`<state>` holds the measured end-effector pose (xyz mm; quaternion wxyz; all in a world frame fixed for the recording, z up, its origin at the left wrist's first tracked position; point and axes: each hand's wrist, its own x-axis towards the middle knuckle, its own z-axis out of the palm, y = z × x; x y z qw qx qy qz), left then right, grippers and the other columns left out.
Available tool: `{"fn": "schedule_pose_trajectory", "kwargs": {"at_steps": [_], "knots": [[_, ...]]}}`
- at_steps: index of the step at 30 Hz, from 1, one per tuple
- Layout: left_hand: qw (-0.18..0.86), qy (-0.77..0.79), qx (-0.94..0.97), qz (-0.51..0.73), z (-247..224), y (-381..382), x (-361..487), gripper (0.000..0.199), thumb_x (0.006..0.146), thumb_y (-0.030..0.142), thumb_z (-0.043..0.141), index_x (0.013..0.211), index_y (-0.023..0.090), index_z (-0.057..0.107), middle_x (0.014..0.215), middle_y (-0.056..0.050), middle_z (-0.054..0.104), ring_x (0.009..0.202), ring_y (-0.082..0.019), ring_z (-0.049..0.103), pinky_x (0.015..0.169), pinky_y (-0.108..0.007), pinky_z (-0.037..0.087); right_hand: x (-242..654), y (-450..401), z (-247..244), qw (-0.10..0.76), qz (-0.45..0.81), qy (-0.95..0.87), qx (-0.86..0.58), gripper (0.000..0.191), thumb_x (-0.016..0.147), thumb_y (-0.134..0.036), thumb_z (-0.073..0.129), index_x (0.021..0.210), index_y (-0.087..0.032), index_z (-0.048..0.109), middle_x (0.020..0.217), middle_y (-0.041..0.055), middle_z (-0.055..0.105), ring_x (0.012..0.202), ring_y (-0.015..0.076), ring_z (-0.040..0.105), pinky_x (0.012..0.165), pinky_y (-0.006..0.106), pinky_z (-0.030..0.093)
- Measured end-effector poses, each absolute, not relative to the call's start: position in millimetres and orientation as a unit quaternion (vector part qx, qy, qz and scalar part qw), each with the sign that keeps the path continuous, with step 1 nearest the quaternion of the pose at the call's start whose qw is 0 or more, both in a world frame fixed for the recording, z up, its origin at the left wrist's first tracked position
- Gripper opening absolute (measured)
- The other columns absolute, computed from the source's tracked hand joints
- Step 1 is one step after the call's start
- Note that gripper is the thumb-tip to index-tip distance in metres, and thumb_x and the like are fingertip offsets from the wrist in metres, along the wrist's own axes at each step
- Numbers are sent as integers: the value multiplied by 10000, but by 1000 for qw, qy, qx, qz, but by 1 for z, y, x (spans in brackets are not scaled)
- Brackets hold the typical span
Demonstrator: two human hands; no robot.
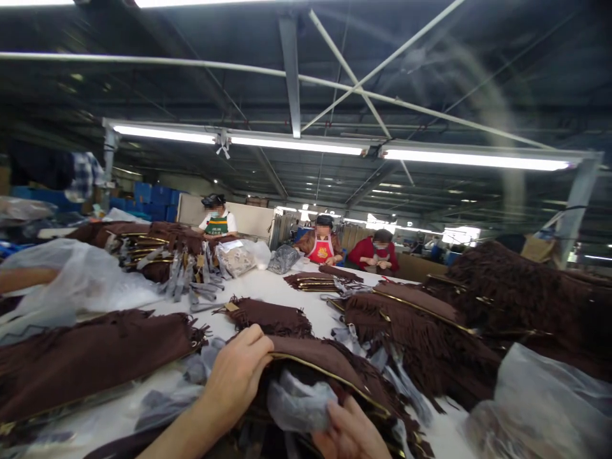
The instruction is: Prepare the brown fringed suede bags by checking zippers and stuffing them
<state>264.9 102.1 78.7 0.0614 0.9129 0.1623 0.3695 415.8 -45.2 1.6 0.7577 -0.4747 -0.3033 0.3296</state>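
Note:
A dark brown fringed bag with a gold zipper edge lies open in front of me. My left hand is closed on the upper left edge of its opening. Crumpled translucent grey plastic sits at the mouth of the bag, and the fingers of my right hand pinch its right side. Another brown fringed piece with a tan tag lies just beyond the bag. To the left is a large brown piece with a zipper along its lower edge.
Brown fringed bags are piled at right and back left. Clear plastic bags lie at left and lower right. Across the white table are several people; another person's forearm reaches in at far left.

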Motion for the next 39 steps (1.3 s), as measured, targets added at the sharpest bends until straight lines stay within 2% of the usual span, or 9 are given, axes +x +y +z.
{"fn": "schedule_pose_trajectory", "kwargs": {"at_steps": [7, 13, 17, 22, 24, 27, 30, 36, 39], "knots": [[88, 104, 908, 396, 66, 100, 263, 294, 985, 237, 341, 827, 206, 587, 889, -41, 575, 827, -196, 564, 715, -287, 434, 431, -33, 7, 621, -27, -433, -652, 280, 892, -410, 568, 995, -220, 746, 1104, 152, 672, 1099, 364, 592, 1027, 534, 412], [133, 102, 906, 388, 61, 101, 263, 307, 996, 238, 321, 827, 210, 575, 869, -28, 574, 793, -167, 584, 708, -250, 461, 426, -37, -20, 287, -287, -651, -641, 690, 794, -511, 738, 1349, -126, 597, 1294, 238, 593, 1101, 441, 575, 850, 481, 522], [98, 72, 912, 393, 57, 103, 263, 283, 990, 234, 351, 820, 217, 576, 870, -21, 578, 793, -166, 584, 691, -239, 455, 425, -25, -12, 273, -402, -523, -701, 253, 881, -178, 630, 1126, -215, 683, 947, 129, 681, 809, 306, 616, 705, 407, 482], [16, 44, 911, 410, 50, 117, 259, 244, 956, 166, 376, 855, 229, 589, 856, -13, 588, 775, -167, 582, 684, -237, 452, 437, -38, 20, 268, -366, -548, -703, 254, 902, -91, 455, 821, -224, 656, 727, 39, 644, 560, 182, 571, 525, 283, 382], [-25, 42, 913, 406, 48, 121, 255, 248, 923, 117, 387, 855, 233, 596, 852, -14, 602, 767, -174, 583, 680, -248, 454, 454, -64, 33, 295, -312, -550, -717, 278, 966, -213, 404, 855, -236, 658, 782, 32, 668, 690, 188, 636, 626, 279, 446], [-106, 47, 901, 418, 46, 117, 250, 320, 846, 30, 390, 927, 238, 619, 932, -33, 643, 810, -196, 594, 722, -282, 468, 490, -109, 48, 372, -96, -485, -785, 420, 964, -281, 302, 1167, -183, 657, 1185, 115, 688, 1113, 256, 620, 959, 389, 459], [-180, 25, 893, 411, 39, 95, 255, 484, 781, -7, 392, 1135, 239, 611, 1119, -80, 656, 945, -245, 602, 833, -353, 489, 519, -140, 50, 344, 35, -502, -793, 460, 798, -227, 421, 1153, -187, 711, 1175, 77, 725, 1122, 256, 646, 993, 380, 478], [-69, 51, 993, 84, 30, 52, 302, 341, 822, 39, 486, 1064, 187, 676, 1108, -100, 685, 965, -283, 650, 824, -379, 565, 522, -144, 47, 332, 98, -521, -780, 534, 659, -176, 485, 1150, -171, 694, 1204, 88, 698, 1150, 281, 607, 1032, 400, 420], [-16, 162, 983, 84, 39, 52, 319, 527, 779, -48, 450, 1230, 160, 626, 1300, -125, 607, 1141, -287, 606, 1003, -407, 494, 517, -137, 55, 343, 117, -547, -754, 412, 663, -162, 491, 1028, -185, 682, 1039, 56, 720, 1021, 255, 639, 939, 359, 456]]}}
